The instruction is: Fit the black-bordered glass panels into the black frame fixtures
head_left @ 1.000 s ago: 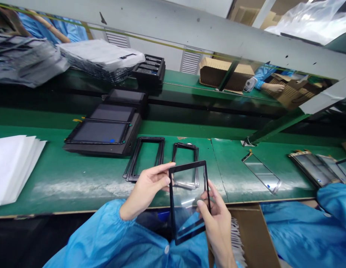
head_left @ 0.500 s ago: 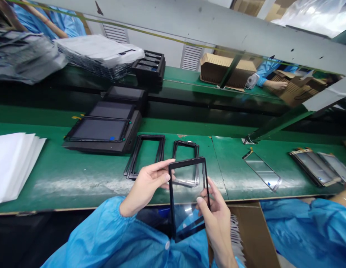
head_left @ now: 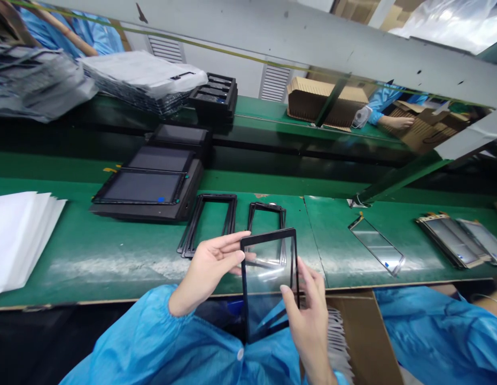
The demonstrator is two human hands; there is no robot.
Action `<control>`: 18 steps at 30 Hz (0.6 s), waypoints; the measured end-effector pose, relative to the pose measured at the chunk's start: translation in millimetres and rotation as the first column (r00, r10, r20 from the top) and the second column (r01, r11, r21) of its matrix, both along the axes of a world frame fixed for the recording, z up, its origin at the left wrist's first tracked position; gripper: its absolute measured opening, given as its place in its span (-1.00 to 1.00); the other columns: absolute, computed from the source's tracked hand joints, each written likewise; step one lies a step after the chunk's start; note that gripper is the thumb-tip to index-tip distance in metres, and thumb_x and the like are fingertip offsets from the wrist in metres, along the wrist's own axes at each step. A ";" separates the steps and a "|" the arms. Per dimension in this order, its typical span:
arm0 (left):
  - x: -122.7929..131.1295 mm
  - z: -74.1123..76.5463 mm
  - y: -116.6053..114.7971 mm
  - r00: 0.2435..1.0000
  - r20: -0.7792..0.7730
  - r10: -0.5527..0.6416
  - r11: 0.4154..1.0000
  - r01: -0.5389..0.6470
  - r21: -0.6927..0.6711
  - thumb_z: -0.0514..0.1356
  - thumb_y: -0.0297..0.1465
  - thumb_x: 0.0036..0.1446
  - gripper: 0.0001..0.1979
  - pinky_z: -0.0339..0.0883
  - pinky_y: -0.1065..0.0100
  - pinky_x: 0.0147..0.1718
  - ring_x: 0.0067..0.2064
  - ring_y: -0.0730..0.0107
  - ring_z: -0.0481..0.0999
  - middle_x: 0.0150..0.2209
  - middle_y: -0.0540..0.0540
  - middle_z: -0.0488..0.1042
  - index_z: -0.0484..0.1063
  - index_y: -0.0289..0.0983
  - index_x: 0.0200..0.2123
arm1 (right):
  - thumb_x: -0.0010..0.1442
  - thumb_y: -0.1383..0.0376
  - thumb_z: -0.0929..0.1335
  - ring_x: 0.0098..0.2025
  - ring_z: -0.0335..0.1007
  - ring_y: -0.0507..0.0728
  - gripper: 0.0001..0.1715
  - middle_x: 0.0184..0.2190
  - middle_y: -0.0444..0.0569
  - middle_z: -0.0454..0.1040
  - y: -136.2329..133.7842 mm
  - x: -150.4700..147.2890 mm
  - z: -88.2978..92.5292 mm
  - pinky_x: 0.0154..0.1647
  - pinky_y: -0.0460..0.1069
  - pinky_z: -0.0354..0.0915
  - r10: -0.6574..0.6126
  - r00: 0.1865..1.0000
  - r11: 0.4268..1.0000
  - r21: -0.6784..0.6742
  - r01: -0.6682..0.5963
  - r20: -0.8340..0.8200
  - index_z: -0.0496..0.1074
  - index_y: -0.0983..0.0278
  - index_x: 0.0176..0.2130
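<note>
Between my hands is a clear glass touch panel (head_left: 268, 275) with a black border, tilted in front of my body just off the bench edge. My left hand (head_left: 210, 270) pinches its left edge near the top corner, thumb in front. My right hand (head_left: 310, 307) grips the right edge, with the thumb over the glass and the fingers partly hidden behind. Just beyond the panel lie thin black frames (head_left: 266, 207) on the green bench, seen partly through the glass. Another stack of black frames (head_left: 216, 198) is left of them.
Screens lie on a black tray (head_left: 152, 211) at left, near white sheets (head_left: 20, 240). A loose glass panel (head_left: 374, 243) and stacked panels (head_left: 452, 240) are at right. Below the bench edge stands a cardboard box (head_left: 364, 337). A co-worker's blue sleeve (head_left: 441, 331) is at lower right.
The panel has shifted slightly and tilted in my hands, its lower edge rising a little. A co-worker's hand at the right edge has drawn back from the stacked panels.
</note>
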State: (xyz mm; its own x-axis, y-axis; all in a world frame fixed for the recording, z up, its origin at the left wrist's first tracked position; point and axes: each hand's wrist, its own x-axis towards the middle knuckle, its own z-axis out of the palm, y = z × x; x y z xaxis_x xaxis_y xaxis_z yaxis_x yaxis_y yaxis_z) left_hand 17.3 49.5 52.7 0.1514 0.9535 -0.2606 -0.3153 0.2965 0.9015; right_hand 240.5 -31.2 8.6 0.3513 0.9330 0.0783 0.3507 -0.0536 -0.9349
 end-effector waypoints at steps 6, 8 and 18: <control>-5.3 14.6 -6.8 0.986 -0.151 -0.077 0.994 0.089 0.069 0.48 -0.36 0.11 -0.60 0.62 0.50 -0.42 -0.25 0.15 0.80 -0.34 -0.20 0.76 0.71 -0.30 0.04 | 0.40 0.11 0.40 0.02 0.67 0.26 -0.44 0.02 0.09 0.71 27.0 15.4 35.2 0.15 0.22 0.51 0.110 0.945 0.994 0.033 -0.105 -0.307 0.45 0.10 0.33; -6.5 18.5 -10.0 0.981 -0.170 -0.091 0.991 0.106 0.079 0.48 -0.37 0.09 -0.61 0.62 0.50 -0.40 -0.27 0.17 0.79 -0.35 -0.19 0.76 0.72 -0.29 0.02 | 0.38 0.11 0.43 -0.25 0.72 0.21 -0.55 -0.36 -0.01 0.75 34.7 15.9 45.3 -0.02 0.12 0.57 0.122 0.912 0.992 0.007 -0.129 -0.392 0.56 0.17 0.20; -15.7 11.9 -14.1 0.946 -0.306 -0.104 0.990 0.126 0.055 0.44 -0.34 0.12 -0.58 0.66 0.42 -0.35 -0.27 0.10 0.79 -0.35 -0.22 0.76 0.71 -0.28 0.07 | 0.23 0.11 0.52 -0.51 0.67 0.17 -0.75 -0.53 -0.06 0.70 39.5 5.4 60.1 -0.40 -0.02 0.57 0.059 0.905 0.998 0.003 -0.063 -0.422 0.66 0.21 -0.17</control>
